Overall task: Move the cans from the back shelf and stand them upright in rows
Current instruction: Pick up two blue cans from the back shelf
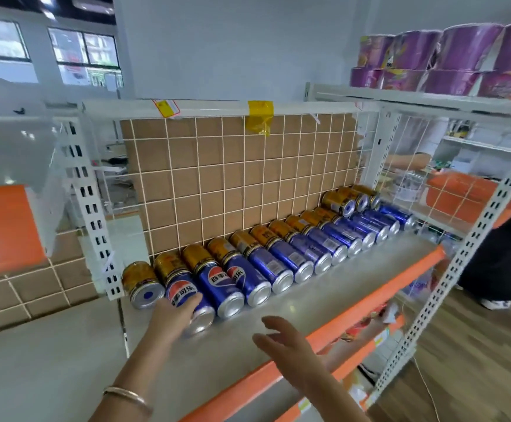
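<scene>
Several blue cola cans (281, 269) lie on their sides in a row along the back of the grey shelf (324, 287). Behind them, against the wire back panel, lies a row of gold cans (242, 242), also on their sides. My left hand (172, 315) rests on the leftmost blue can (187, 300), fingers curling over its side. My right hand (281, 339) hovers open above the shelf's front part, touching nothing.
An orange rail (370, 303) edges the shelf front. White slotted uprights (95, 226) stand at both sides. Purple packs (449, 62) fill the upper right shelf. A crouching person (498, 266) is on the wooden floor at the right. Lower shelves hold packets.
</scene>
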